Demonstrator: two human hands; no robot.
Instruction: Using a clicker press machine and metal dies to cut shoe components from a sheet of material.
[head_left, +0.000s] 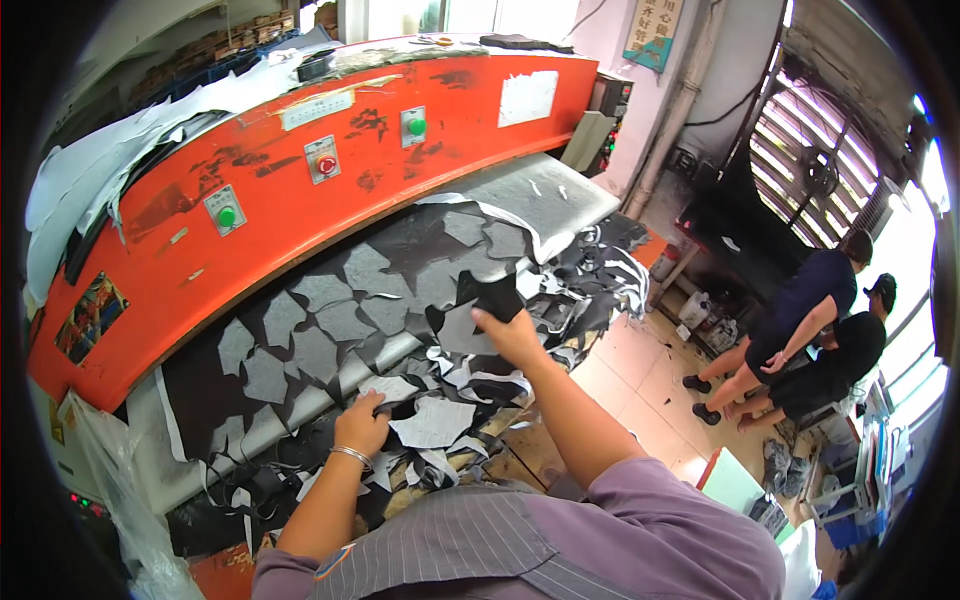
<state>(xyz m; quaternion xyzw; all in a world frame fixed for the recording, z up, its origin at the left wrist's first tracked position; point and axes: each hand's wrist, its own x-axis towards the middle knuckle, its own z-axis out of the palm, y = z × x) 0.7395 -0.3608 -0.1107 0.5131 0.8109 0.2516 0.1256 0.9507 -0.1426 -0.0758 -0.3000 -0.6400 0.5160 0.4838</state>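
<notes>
My right hand (512, 338) pinches cut pieces of sheet material (466, 332), one grey, with a black one (492, 294) beside its fingers, over the near edge of the machine bed. Lower and to the left, my left hand (362, 425), with a bangle at its wrist, closes its fingertips on a light grey cut piece (392, 387). A larger pale grey piece (434, 423) lies just right of it on the scraps. Beyond my hands a dark sheet (400, 255) spreads over the bed, with several grey cut shapes (325, 292) on it.
A red machine beam (270, 150) with green and red buttons arches over the bed. Black and white offcuts (590, 275) heap along the near edge. Clear plastic (130, 500) hangs at the left. White sheets (190, 110) drape over the beam. People (810, 310) stand at the right.
</notes>
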